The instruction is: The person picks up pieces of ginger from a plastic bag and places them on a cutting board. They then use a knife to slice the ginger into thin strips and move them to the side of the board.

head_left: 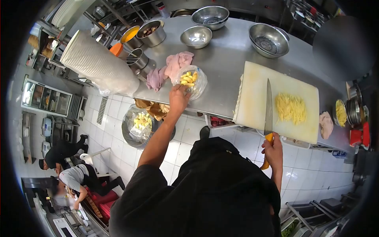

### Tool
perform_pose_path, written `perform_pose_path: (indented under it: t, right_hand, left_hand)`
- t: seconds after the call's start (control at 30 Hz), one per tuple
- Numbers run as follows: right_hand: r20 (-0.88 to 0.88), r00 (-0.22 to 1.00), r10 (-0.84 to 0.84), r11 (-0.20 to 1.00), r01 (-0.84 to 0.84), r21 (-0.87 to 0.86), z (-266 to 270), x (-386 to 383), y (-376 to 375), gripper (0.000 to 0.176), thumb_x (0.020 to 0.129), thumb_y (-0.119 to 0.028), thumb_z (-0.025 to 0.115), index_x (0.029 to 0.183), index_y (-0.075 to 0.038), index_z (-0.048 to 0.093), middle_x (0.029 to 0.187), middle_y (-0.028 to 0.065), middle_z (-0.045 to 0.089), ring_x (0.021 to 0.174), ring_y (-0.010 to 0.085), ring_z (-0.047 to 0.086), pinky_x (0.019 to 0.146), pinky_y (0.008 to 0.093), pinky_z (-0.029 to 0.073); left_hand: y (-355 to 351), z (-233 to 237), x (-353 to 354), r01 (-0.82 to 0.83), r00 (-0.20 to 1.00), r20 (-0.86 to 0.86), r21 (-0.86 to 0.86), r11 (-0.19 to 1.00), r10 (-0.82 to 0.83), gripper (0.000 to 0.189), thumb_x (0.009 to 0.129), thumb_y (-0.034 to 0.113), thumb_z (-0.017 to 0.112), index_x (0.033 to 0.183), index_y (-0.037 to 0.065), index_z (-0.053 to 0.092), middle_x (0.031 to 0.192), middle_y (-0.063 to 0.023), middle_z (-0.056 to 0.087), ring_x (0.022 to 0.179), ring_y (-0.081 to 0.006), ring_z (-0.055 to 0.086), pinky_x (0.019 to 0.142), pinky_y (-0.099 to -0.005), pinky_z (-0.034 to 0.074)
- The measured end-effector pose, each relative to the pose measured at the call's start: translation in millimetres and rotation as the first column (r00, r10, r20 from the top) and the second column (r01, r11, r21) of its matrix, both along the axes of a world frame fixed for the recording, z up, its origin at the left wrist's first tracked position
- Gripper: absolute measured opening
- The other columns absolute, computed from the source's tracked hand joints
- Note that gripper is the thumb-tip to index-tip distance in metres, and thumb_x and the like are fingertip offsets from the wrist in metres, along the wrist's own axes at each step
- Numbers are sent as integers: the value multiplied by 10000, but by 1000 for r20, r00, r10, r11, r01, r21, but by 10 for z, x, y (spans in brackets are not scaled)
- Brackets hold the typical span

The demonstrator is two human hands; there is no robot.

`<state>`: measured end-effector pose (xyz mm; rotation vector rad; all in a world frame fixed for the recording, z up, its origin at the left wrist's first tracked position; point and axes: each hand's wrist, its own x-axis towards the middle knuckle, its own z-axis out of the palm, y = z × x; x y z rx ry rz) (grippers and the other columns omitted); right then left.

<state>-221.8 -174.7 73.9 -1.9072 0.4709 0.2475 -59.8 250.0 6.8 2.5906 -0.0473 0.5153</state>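
My right hand is wrapped around the yellow handle of a long kitchen knife. Its blade points away from me over a white cutting board. On the board lies a pile of thin yellow shreds. My left hand is at the near rim of a clear plastic bag, its fingers closed on the edge. Peeled yellow pieces sit inside the bag. What the left fingertips touch is partly hidden. Crumpled pink cloths lie just behind the bag.
Steel bowls and pots stand along the back of the steel table. Stacked white containers lean at the left. A lined bin stands on the floor below. Two people are at the lower left.
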Motion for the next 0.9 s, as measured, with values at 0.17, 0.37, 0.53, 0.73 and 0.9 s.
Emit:
perform_pose_path:
  t: [0.17,0.37,0.53,0.73,0.9]
  right_hand:
    - [-19,1000,-1,999,0,-38,51,2,21,450,961,-98,564,1397,-3,506,820,114,657,649,190,651,600,336,546]
    - [10,999,39,989,-37,-142,-79,-2,9,456,931,-97,579,1367,4,491,838,207,677,685,314,685,651,421,545]
    - [20,997,72,958,-63,-280,-108,-23,68,459,916,-103,581,1348,17,482,949,343,682,899,524,663,796,543,524]
    - [62,994,85,951,-62,-303,-30,-24,146,512,903,-112,579,1388,1,461,960,347,685,934,542,651,833,579,512]
    - [60,994,91,934,-65,-352,-11,-18,155,567,891,-124,580,1425,-11,424,959,372,674,948,556,643,872,608,499]
  left_hand:
    - [-101,39,239,55,992,109,37,998,-59,280,788,126,792,1054,39,773,1084,-160,694,1032,-367,643,913,-477,522]
    - [-172,-40,381,-30,998,-51,159,987,39,239,805,134,755,1032,67,780,1087,-150,689,1013,-368,645,919,-474,522]
    - [-88,-131,428,-48,999,20,18,999,47,199,838,94,723,1027,44,760,1025,-182,699,964,-375,672,862,-481,534]
    - [-283,500,412,30,979,199,-371,928,48,194,898,58,743,1074,-22,727,900,-179,733,761,-254,715,705,-365,570]
    - [-1396,852,260,387,919,227,-383,838,-321,160,892,53,758,1046,7,752,993,-136,735,802,-234,715,709,-325,580]
